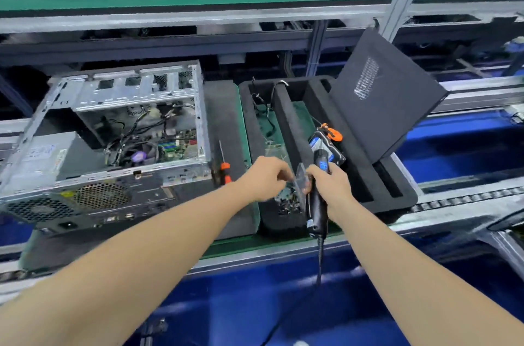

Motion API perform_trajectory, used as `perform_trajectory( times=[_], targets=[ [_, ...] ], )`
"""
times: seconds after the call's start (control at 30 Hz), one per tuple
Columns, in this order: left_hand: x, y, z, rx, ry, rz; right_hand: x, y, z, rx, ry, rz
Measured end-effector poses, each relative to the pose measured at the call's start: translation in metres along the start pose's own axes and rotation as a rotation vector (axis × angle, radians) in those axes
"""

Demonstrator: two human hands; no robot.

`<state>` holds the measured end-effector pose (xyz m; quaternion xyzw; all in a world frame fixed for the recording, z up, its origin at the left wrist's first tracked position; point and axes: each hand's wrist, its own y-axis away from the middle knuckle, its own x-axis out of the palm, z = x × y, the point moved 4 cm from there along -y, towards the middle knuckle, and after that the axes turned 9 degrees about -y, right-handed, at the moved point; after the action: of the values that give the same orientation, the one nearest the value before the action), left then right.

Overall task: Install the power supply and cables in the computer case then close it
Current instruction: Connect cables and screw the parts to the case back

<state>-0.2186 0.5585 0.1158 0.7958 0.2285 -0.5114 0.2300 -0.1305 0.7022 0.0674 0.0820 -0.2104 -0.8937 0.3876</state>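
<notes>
**Computer case: getting a screw ready**

Computer case [136, 96] lies open on its side at the left of the bench. A grey box with a label, likely the power supply [42, 158], sits inside it at the near left corner. Thin cables [133, 130] lie loose over the board. The side panel [397, 101] leans up on the right, well apart from the case, so closing is not yet done.

The right hand [330, 184] wraps round the electric screwdriver [317, 209]. The left hand [263, 178] is just beside it, fingers curled toward a small clear piece [301, 179] between the two hands. It is blurry there, so I cannot tell if those fingers pinch anything. Small dark bits [287, 201], maybe screws, lie in the black foam tray [286, 118] under the hands.

To do this step well, I think it is best to take one screw only and set it straight on the tip. Keep the cord away from the case. Hold the driver straight over the hole so the screw does not go in crooked.
</notes>
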Motion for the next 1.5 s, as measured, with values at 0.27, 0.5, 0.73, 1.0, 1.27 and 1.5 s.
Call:
perform_trajectory(
  times=[0.27, 0.5, 0.73, 1.0, 1.27, 1.5],
  targets=[
    [0.076, -0.069, 0.006, -0.267, -0.296, 0.147, -0.022, -0.062, -0.001, -0.015, 0.124, 0.032],
    [0.101, -0.094, 0.004, -0.276, -0.595, 0.165, -0.028, -0.081, -0.003, -0.015, 0.066, 0.107],
    [0.105, -0.1, 0.003, -0.311, -0.609, 0.208, -0.031, -0.081, -0.006, 0.007, 0.006, 0.108],
    [0.106, -0.098, 0.004, -0.232, -0.577, 0.208, -0.03, -0.081, -0.006, 0.006, 0.002, 0.115],
    [0.12, -0.09, -0.006, -0.204, -0.513, 0.204, -0.028, -0.081, -0.006, -0.009, 0.018, 0.105],
    [0.097, -0.096, 0.003, -0.315, -0.257, 0.216, -0.03, -0.084, -0.009, 0.003, 0.015, 0.108]
  ],
)
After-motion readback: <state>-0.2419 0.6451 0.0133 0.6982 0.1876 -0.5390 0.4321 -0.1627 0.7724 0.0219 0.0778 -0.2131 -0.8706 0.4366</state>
